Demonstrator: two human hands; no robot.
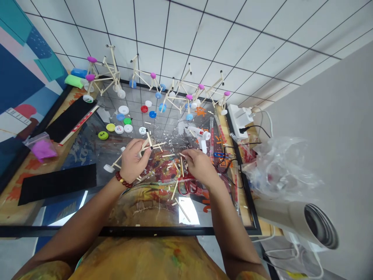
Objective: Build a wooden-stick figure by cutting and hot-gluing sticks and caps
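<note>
My left hand [134, 158] is closed around a small frame of thin wooden sticks [149, 140] with black-tipped ends. A white bottle cap [108, 168] sits like a wheel on the part that sticks out left of the hand. Over the loose sticks, my right hand [199, 165] pinches a short piece of wooden stick [181, 154], its fingertips apart from the frame. Below that hand lie red-handled scissors [186, 188], partly covered. A white glue gun [199, 135] rests just beyond it, and loose wooden sticks [175, 189] are scattered between the hands.
Several stick models with cap wheels [171, 103] stand along the back. Loose bottle caps, including a red one [144, 109], lie in front of them. Black strips [58, 182] are at left. A power strip [239, 120], plastic bags [282, 167] and a white cylinder [294, 219] are at right.
</note>
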